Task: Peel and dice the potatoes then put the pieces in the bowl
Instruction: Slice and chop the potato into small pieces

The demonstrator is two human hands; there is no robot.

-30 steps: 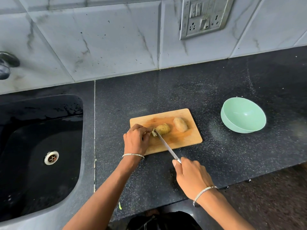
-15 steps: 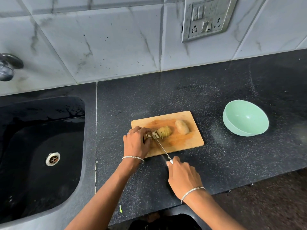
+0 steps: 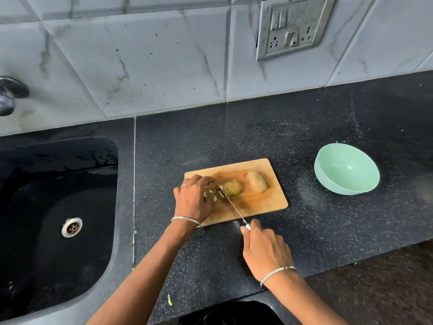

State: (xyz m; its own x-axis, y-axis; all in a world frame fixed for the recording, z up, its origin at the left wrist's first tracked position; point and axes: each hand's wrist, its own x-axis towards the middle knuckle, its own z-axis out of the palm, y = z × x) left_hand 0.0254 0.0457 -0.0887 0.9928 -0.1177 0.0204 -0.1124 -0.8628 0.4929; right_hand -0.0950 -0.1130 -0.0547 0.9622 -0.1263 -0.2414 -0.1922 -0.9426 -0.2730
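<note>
The bowl (image 3: 346, 170) is being left on the counter (image 3: 328, 219) well to the right of the board (image 3: 262, 202), tipped slightly, and only its smooth pale green inside is being shown. Well to the left of the board, the dark sink (image 3: 58, 184) is being shown wet, with a metal drain (image 3: 71, 227) in its floor. On the board itself, a whole potato (image 3: 257, 181) with its skin on is being kept near the right end. Just left of it, near the board's middle, a second, partly cut potato (image 3: 232, 188) is lying with slice lines across it. Small pale pieces (image 3: 214, 193) are being gathered at the board's left part, touching the cut end of that potato. The left hand (image 3: 193, 198) is being arched over these pieces at the board's left end, its fingers bent down onto them; whether any piece is being pinched cannot be told. The knife (image 3: 234, 205) is being grasped by the right hand (image 3: 264, 249), which is being held just off the board's near edge, with fingers wrapped round the handle. The blade is being run from that edge up across the board, and its tip is being set between the pieces and the cut potato, beside the left fingertips. A bangle is being worn on each wrist.
</note>
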